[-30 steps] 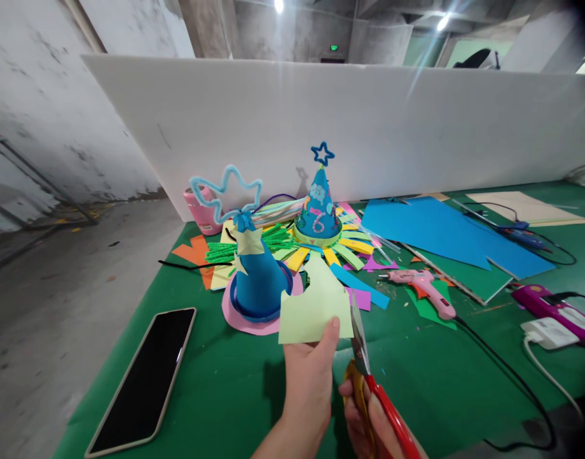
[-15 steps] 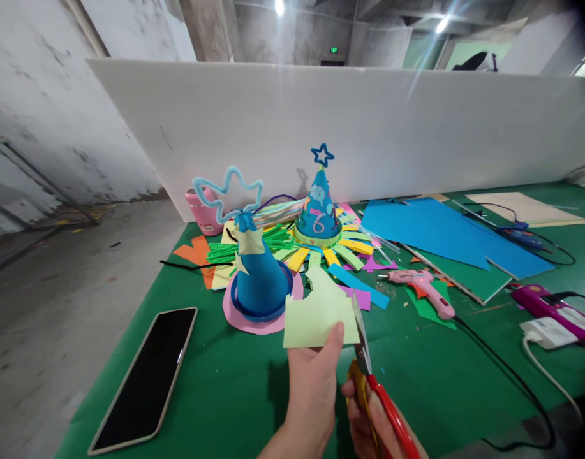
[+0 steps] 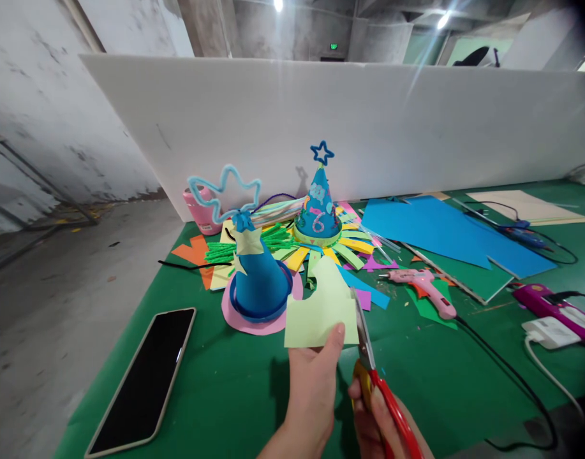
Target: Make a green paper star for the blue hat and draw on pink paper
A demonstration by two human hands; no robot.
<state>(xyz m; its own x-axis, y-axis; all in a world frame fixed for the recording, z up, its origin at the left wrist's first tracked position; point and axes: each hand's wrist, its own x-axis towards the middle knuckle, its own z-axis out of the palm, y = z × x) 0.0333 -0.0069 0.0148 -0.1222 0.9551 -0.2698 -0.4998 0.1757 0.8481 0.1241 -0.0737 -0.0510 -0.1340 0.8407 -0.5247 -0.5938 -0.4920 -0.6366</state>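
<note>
Between thumb and fingers, my left hand (image 3: 314, 382) pinches the lower edge of a pale green paper sheet (image 3: 321, 312) with a curved cut in its upper left. My right hand (image 3: 376, 414) is closed round the red and yellow handles of a pair of scissors (image 3: 366, 347). The scissor blades point up along the paper's right edge. Just left of the paper stands a blue cone hat (image 3: 261, 280) with cream star shapes and a light blue pipe-cleaner star (image 3: 225, 185) on top. It rests on a pink paper disc (image 3: 254, 327).
Behind stands a decorated blue party hat (image 3: 316, 204) with a fringed brim. A phone (image 3: 143, 382) lies at left. At right are a pink glue gun (image 3: 423, 287) with its cord, blue sheets (image 3: 445, 233) and a purple power strip (image 3: 550, 309). A white board (image 3: 369, 127) closes off the back.
The scissors have shifted slightly right and their blades look closer together. The upper part of the paper has changed outline, now a rounded hump. My left hand has barely moved.
</note>
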